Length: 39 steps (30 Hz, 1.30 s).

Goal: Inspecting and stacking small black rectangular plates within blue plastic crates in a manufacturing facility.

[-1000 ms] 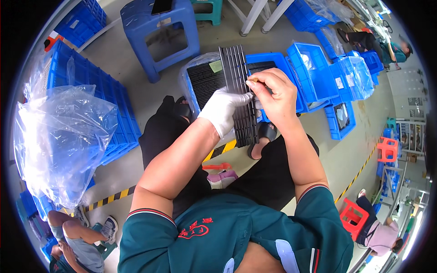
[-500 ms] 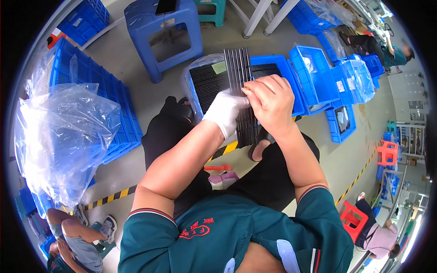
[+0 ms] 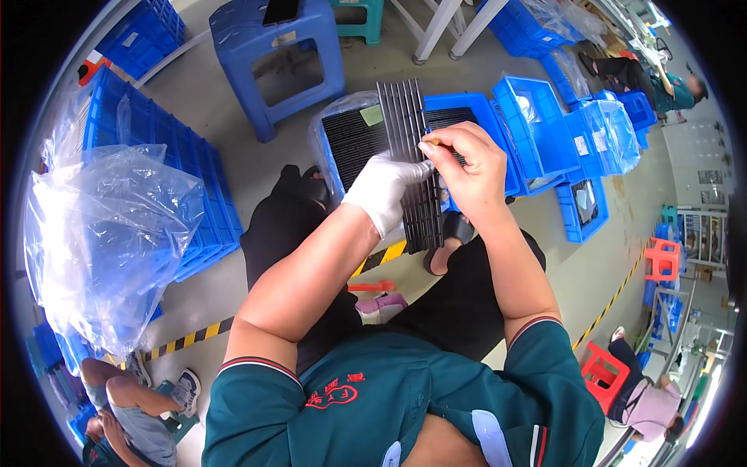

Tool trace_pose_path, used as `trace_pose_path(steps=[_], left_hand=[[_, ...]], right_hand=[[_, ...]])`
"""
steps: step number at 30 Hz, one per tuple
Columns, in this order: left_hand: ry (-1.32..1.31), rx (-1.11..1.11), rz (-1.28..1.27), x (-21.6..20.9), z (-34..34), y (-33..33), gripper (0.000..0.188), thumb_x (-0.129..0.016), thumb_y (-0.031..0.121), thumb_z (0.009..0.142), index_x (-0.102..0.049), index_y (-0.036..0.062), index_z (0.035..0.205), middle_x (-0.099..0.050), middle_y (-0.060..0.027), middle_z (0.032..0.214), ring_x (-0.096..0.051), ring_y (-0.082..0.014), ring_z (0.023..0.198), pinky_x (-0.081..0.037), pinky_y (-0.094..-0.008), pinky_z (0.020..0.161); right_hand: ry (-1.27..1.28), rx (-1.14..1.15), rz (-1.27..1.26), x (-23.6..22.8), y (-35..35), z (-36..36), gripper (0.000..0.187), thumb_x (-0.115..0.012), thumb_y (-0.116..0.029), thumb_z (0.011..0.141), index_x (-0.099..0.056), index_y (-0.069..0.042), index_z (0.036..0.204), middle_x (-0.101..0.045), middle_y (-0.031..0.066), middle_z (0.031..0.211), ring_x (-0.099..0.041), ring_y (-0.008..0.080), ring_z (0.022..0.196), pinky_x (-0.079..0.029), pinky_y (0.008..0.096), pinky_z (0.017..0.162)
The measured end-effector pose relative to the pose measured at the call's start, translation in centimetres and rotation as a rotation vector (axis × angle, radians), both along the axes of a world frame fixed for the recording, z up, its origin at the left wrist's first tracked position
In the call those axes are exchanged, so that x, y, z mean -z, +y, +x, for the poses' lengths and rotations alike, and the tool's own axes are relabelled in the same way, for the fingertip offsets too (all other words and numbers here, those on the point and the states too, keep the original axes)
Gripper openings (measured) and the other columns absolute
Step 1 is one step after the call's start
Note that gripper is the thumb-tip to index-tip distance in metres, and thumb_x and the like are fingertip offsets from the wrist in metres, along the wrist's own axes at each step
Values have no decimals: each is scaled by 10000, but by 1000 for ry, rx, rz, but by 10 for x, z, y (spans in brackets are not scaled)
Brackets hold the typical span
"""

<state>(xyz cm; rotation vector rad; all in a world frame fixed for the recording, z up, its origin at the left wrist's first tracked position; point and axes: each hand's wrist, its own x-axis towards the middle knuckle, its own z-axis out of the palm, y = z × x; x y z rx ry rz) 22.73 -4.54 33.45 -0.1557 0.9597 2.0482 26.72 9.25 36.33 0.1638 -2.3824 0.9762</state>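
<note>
My left hand [image 3: 381, 189], in a white glove, grips a flat bundle of long thin dark strips [image 3: 403, 117] around its middle. The strips lie side by side and stand upright in front of me. My bare right hand [image 3: 475, 167] is at the bundle's right edge, thumb and forefinger pinched together. A tiny brownish bit shows at those fingertips, too small to name. Beneath the hands is a blue bin [image 3: 459, 101] with rows of similar dark strips [image 3: 350, 148] and a pale yellow-green slip [image 3: 371, 115] on top.
A blue stool [image 3: 276, 54] with a dark phone-like slab [image 3: 282, 11] stands beyond the bin. Blue crates [image 3: 537, 132] are at the right. Stacked crates [image 3: 175, 167] under clear plastic [image 3: 117, 233] stand left. A seated person [image 3: 140, 397] is at lower left.
My right hand has shifted slightly right, its pinched fingertips drawing a little off the strips' edge. The bundle has moved slightly left at its top and stays in my left hand.
</note>
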Motion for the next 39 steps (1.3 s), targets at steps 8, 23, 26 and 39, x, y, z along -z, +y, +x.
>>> trace_pose_path(steps=[8,23,26,39], left_hand=[[10,8,50,2,2,-2,146,-618,2,840,-630,24,983,-629,-41,886,-610,-152,811,-484,-300,715],[-38,58,62,-8,2,-2,199,-597,15,894,-628,13,1090,-657,-67,952,-643,-164,852,-513,-301,763],[-26,56,74,-7,1,-3,212,-594,10,894,-620,17,1104,-656,-68,966,-646,-169,872,-518,-305,781],[52,73,83,10,0,-5,206,-621,63,884,-619,35,1089,-627,-42,931,-605,-137,816,-489,-277,711]], right_hand=[[148,-25,294,-2,0,-3,106,-743,-84,681,-681,-101,765,-631,31,750,-593,242,711,-471,362,664],[-105,-24,-136,-4,2,2,110,-739,9,769,-716,-14,875,-653,44,804,-599,110,728,-451,235,616],[-103,-35,-131,-3,4,2,115,-737,10,771,-719,-13,883,-654,43,811,-597,106,733,-449,232,625],[48,-41,181,-7,-1,-1,135,-771,-70,646,-717,-93,767,-633,21,726,-563,222,710,-475,323,645]])
